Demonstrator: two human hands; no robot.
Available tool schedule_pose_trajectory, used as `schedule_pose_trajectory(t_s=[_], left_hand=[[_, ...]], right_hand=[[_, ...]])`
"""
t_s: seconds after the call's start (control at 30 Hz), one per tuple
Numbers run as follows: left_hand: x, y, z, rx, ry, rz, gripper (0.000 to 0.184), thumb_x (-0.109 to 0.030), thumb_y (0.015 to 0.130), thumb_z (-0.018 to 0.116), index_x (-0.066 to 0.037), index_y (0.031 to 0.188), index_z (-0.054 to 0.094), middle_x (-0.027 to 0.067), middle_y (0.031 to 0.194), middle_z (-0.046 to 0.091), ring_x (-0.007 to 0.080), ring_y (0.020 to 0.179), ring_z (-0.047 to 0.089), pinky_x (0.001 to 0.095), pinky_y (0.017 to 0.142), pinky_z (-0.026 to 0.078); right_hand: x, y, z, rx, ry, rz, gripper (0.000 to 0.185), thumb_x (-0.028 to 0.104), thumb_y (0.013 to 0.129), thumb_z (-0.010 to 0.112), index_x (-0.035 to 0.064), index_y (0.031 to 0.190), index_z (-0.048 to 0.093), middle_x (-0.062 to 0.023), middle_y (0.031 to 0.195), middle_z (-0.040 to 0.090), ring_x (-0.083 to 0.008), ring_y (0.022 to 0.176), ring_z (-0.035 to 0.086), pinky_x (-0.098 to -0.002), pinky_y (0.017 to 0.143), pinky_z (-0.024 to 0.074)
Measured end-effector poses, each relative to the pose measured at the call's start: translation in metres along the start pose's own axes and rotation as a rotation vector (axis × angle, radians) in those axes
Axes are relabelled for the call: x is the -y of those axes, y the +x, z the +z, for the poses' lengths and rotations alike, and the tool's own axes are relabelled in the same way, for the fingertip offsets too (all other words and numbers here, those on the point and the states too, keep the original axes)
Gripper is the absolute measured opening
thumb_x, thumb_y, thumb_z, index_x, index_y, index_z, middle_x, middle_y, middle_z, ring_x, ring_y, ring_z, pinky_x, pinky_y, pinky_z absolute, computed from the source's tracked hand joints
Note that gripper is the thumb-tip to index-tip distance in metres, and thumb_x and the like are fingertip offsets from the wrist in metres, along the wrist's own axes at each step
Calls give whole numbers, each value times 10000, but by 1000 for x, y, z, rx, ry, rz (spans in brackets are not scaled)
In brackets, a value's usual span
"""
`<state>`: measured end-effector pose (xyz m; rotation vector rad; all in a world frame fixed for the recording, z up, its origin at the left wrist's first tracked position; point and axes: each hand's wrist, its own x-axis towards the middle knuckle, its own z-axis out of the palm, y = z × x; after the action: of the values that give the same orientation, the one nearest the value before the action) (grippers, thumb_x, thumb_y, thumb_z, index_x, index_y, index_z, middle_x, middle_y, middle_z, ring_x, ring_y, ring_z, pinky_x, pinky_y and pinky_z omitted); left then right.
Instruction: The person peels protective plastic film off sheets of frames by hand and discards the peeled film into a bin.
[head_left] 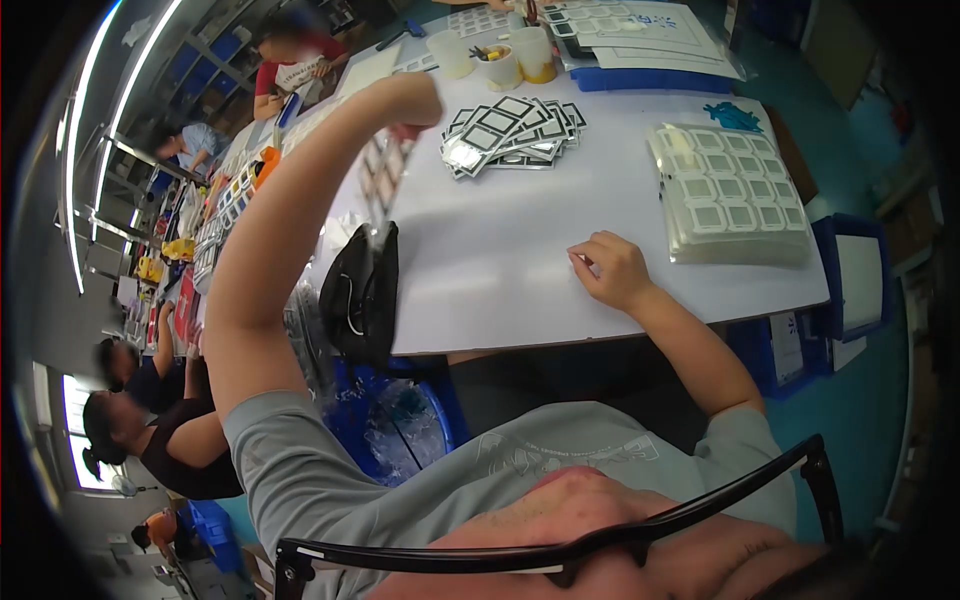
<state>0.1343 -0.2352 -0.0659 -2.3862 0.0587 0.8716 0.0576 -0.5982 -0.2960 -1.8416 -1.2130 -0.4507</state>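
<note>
My left hand point(415, 102) is raised over the table, closed on one end of a blurred strip of framed cards point(383, 180) that hangs down from it. Below the strip lies a black pouch point(362, 295) at the table's front edge. My right hand point(612, 270) rests on the white tabletop point(500, 290) with its fingers curled in; nothing shows in it. Between and beyond my hands is a loose pile of black-framed cards point(512, 135). To the right of my right hand sits a plastic-covered stack of white-framed sheets point(732, 195).
Cups point(500, 68) and a blue tray point(640, 80) stand at the back. Teal pieces point(735, 116) lie beyond the stack. A blue bin point(440, 420) is below the front edge. Other people work along the left side. Blue crates point(855, 275) stand at right.
</note>
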Motion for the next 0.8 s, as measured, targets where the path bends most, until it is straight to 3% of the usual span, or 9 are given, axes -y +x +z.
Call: schedule_pose_trajectory(t_s=[0.03, 0.13, 0.27, 0.4, 0.5, 0.53, 0.63, 0.73, 0.8], left_hand=[[-45, -30, -24, -57, -893, -170, 172, -101, 783, 643, 26, 807, 757, 140, 695, 692, 220, 592, 694, 437, 558, 608], [-112, -24, -49, 111, -1250, 108, 417, -328, 947, 635, 75, 986, 739, 163, 845, 726, 214, 673, 714, 383, 699, 650], [-164, 23, -27, 324, -1745, 239, 538, -405, 976, 645, 123, 1071, 680, 256, 1041, 744, 314, 866, 776, 436, 885, 653], [-201, 64, 26, 207, -2257, 278, 583, -380, 1044, 597, 138, 1307, 557, 291, 1259, 693, 366, 1199, 713, 465, 1090, 567], [-230, 72, 58, 117, -2489, 272, 598, -323, 1036, 602, 87, 1452, 473, 268, 1350, 631, 392, 1306, 632, 488, 1157, 501], [-236, 66, 62, 89, -2531, 309, 606, -317, 1033, 611, 61, 1481, 459, 267, 1351, 625, 391, 1323, 616, 485, 1162, 492], [-238, 46, 86, -88, -2583, 469, 696, -307, 988, 711, -54, 1577, 440, 257, 1435, 575, 389, 1402, 539, 474, 1193, 440], [-211, 20, 128, -617, -1683, 517, 729, -341, 940, 787, -78, 1559, 505, 231, 1502, 541, 384, 1425, 517, 471, 1194, 434], [-203, -12, 150, -682, -1277, 284, 708, -391, 894, 835, -110, 1499, 597, 232, 1577, 494, 423, 1478, 456, 502, 1207, 411]], right_hand=[[0, 1, -1, -16, 2, -8, 55, 39, 859, 775, 73, 901, 764, -57, 731, 656, -236, 648, 645, -357, 582, 519], [8, 7, -15, -167, -42, 27, 72, 15, 867, 773, 65, 918, 769, -56, 727, 646, -211, 625, 629, -332, 564, 495], [32, 6, -52, -393, -5, 213, 93, -7, 874, 777, 54, 943, 775, -64, 739, 637, -170, 606, 599, -299, 548, 449], [74, -5, -65, -173, 43, 252, 105, 56, 908, 764, 35, 1010, 775, -84, 834, 669, -201, 706, 645, -326, 600, 489], [100, -24, -17, 123, -14, 93, 438, 277, 902, 806, 73, 1277, 709, -181, 1250, 659, -320, 1135, 659, -428, 939, 538], [104, -34, 3, 211, -40, 65, 592, 385, 892, 825, 88, 1380, 669, -210, 1392, 615, -371, 1297, 610, -478, 1083, 504], [121, -51, 32, 557, -229, 4, 852, 587, 852, 808, 76, 1496, 582, -230, 1500, 547, -458, 1439, 468, -603, 1200, 359], [128, -51, 24, 601, -422, 72, 974, 695, 803, 790, 51, 1503, 576, -221, 1462, 572, -495, 1453, 430, -721, 1180, 294], [121, -60, 25, 578, -482, 94, 971, 694, 788, 805, 29, 1464, 597, -248, 1423, 576, -502, 1442, 434, -755, 1154, 298]])
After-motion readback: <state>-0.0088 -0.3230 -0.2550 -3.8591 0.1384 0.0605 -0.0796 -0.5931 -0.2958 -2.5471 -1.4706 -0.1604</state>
